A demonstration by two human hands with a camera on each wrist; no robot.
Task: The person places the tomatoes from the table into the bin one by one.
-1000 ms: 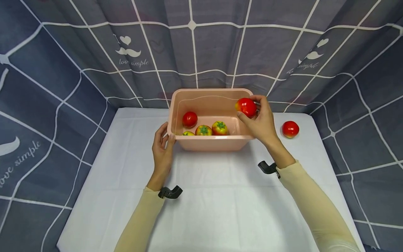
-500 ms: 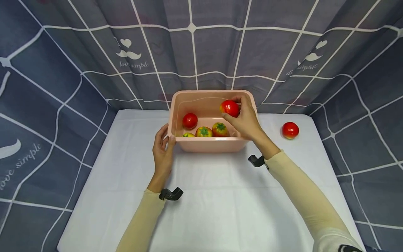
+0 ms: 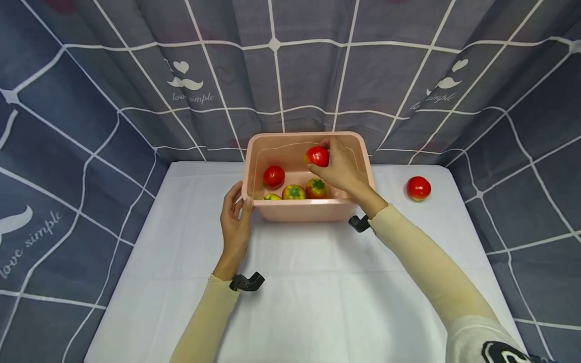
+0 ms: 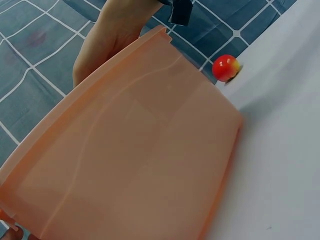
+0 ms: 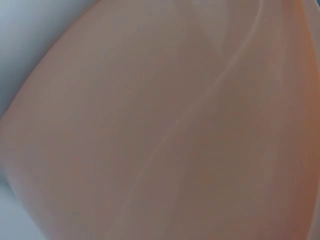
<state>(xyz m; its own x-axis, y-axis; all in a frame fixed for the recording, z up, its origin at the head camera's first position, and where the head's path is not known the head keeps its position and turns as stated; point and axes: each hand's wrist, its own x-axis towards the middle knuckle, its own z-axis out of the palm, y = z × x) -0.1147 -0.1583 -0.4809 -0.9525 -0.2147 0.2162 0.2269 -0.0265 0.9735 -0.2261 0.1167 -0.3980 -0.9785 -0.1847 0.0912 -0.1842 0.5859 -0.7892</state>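
A pink plastic bin (image 3: 295, 210) stands toward the back of the table. My left hand (image 3: 234, 229) grips its front left corner, thumb at the front and fingers along the left side. Inside the bin, my right hand (image 3: 340, 169) holds a glossy red tomato (image 3: 317, 157) above the floor, between thumb and fingers. A red tomato (image 3: 274, 177) lies at the left in the bin. Along the front wall sit two yellow-red tomatoes with green calyxes (image 3: 293, 192) and a partly hidden yellowish one (image 3: 272, 196). The right wrist view shows only the blurred bin wall (image 5: 150, 100).
Another red tomato (image 3: 418, 188) lies on the white tabletop (image 3: 299, 302) to the right of the bin. Dark grey curtains (image 3: 313, 75) with white lines surround the table at the back and on both sides.
My right hand has carried the tomato from the bin's right rim leftward and farther inside. The left hand stays at the corner. The loose tomato on the table has not moved.
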